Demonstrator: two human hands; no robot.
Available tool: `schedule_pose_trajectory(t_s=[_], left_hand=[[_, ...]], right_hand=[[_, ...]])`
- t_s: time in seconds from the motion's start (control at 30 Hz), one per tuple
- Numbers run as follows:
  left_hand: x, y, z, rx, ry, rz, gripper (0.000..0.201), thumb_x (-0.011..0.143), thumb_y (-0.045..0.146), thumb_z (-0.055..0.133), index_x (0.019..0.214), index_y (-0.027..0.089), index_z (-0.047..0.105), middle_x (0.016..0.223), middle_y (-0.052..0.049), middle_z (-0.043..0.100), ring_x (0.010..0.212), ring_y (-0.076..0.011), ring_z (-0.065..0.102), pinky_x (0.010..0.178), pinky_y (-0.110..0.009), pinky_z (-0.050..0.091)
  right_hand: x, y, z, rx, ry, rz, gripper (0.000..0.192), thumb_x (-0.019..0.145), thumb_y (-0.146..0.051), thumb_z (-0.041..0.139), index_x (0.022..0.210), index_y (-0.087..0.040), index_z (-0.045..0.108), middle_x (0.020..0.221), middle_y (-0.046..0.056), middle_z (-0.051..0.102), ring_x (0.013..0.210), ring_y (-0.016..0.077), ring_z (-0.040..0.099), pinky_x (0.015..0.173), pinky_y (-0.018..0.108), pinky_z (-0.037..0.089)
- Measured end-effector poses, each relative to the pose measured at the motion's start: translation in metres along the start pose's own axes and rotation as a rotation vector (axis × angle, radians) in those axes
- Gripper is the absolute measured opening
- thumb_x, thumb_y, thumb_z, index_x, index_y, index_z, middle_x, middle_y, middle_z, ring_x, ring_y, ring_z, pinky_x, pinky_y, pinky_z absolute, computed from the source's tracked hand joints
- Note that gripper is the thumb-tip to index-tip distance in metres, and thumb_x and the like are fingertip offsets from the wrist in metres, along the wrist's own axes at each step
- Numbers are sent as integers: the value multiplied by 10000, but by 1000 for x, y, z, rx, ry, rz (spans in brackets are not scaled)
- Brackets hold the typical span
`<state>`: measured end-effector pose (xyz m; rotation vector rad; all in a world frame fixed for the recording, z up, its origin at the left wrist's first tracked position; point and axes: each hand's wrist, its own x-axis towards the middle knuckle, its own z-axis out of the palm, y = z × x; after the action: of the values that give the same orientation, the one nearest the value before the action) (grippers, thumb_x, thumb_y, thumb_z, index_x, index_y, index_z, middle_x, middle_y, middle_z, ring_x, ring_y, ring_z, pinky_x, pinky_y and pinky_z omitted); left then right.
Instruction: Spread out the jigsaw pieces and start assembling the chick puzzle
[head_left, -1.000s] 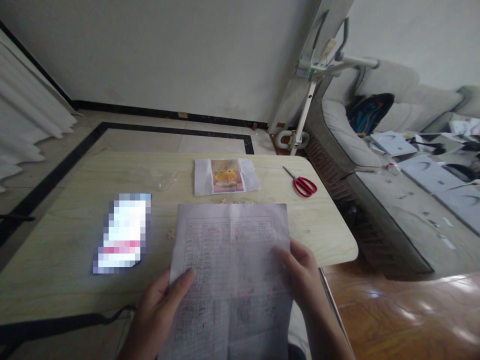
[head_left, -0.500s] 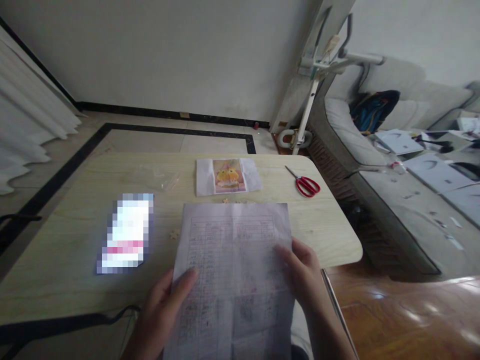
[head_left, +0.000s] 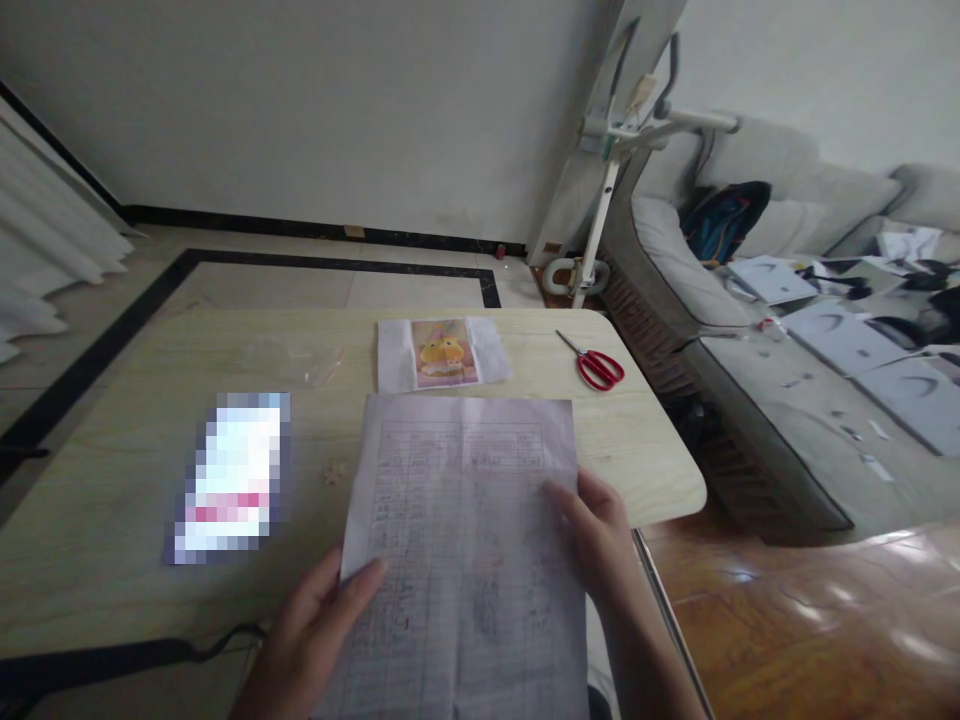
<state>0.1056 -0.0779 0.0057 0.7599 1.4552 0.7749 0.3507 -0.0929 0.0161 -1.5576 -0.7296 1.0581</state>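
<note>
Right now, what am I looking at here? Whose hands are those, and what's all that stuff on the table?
A person wears a camera on their head, so you see what they see, looking down. The two hands are their own. The left hand and right hand hold a sheet of paper with a printed table by its sides, over a wooden table. Farther back lie a folded paper with a yellow cartoon picture, red-handled scissors and a clear plastic bag. A blurred-out rectangle lies on the left. A grey sofa stands to the right.
</note>
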Motion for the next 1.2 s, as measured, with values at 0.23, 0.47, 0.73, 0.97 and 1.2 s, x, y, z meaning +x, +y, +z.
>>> schedule_pose_trajectory(t_s=[0.23, 0.47, 0.73, 0.97, 1.2], left_hand=[[3, -5, -3, 34, -30, 30, 471, 657, 527, 751, 962, 169, 724, 957, -68, 749, 955, -289, 684, 718, -295, 579], [2, -3, 0, 4, -37, 70, 442, 667, 513, 747, 960, 184, 721, 990, -58, 746, 1029, -280, 664, 810, -298, 569], [3, -5, -2, 7, -44, 72, 436, 674, 517, 743, 941, 172, 728, 946, -75, 750, 943, -276, 691, 771, -298, 574], [-1, -2, -1, -35, -86, 45, 464, 687, 508, 740, 1012, 178, 708, 952, -62, 749, 876, -248, 704, 753, -282, 574], [-1, -1, -2, -5, -95, 68, 441, 683, 496, 748, 982, 174, 708, 918, -57, 750, 849, -240, 704, 764, -284, 573]], right_hand=[[5, 8, -2, -1, -6, -10, 280, 734, -433, 688, 787, -160, 721, 708, 31, 686, 646, 182, 595, 592, 263, 453], [7, 14, -3, 39, -19, -6, 273, 756, -429, 693, 787, -159, 713, 698, 24, 667, 632, 164, 566, 568, 245, 431], [8, 17, -4, 68, -43, -8, 253, 771, -414, 692, 809, -165, 713, 734, 25, 679, 650, 167, 586, 603, 258, 455], [6, 12, -4, 32, 6, -12, 278, 755, -432, 685, 831, -169, 729, 768, 40, 703, 692, 184, 606, 608, 264, 459], [7, 15, -6, 17, -11, -16, 307, 764, -451, 682, 861, -163, 722, 768, 44, 699, 673, 190, 609, 595, 271, 465]])
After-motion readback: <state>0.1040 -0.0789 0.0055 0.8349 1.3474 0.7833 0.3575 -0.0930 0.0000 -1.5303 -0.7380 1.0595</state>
